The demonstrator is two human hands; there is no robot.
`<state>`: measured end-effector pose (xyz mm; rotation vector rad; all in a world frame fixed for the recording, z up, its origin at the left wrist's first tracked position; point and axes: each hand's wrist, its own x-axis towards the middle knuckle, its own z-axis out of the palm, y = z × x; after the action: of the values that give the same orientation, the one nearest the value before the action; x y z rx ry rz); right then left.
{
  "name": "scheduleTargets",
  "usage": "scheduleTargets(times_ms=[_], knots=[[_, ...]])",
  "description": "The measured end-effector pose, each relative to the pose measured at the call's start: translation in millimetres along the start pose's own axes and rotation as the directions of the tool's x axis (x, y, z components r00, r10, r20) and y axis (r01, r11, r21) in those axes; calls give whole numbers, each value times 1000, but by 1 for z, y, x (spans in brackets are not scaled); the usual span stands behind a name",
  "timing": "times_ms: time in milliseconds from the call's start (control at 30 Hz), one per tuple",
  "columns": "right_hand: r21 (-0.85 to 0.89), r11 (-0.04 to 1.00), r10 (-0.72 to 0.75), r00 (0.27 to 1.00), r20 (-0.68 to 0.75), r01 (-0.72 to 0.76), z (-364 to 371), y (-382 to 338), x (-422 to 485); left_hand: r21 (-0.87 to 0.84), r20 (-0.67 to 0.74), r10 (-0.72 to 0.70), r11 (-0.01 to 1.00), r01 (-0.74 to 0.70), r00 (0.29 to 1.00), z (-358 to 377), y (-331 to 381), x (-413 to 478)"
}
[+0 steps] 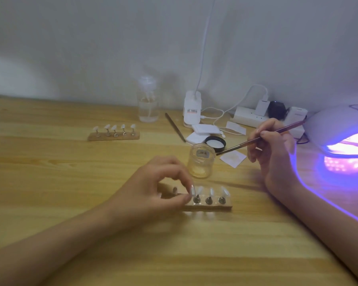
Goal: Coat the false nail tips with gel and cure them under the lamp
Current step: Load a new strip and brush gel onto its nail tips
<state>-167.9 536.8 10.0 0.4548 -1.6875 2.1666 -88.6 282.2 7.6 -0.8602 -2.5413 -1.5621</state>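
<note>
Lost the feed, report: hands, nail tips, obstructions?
Left hand pinches a nail tip on near holder. Right hand holds brush beside open gel jar. Lamp lit, nothing blocking it.

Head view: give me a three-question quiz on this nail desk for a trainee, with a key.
1. True or false: the curing lamp is switched off.
2. The right hand holds: A) a brush; B) the jar lid; C) a cotton pad.
3. Fill in: the left hand pinches a nail tip on the holder that lies ____ the person than the open jar.
Key: 1 false, it glows purple; 2 A; 3 nearer to.
</note>
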Motion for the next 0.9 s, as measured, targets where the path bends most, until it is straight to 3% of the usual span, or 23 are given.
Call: scheduleTargets(times_ms=[100, 600, 900], knots=[[-12, 1000, 12, 1000, 11, -12, 0, 0, 1, 18, 1, -75, 997, 75, 997, 2, -6, 1], [17, 998, 66, 997, -49, -65, 0, -1, 2, 9, 44, -132, 991, 132, 990, -3, -7, -1], [56, 993, 107, 993, -57, -104, -2, 3, 5, 82, 47, -95, 992, 91, 994, 6, -1, 4]])
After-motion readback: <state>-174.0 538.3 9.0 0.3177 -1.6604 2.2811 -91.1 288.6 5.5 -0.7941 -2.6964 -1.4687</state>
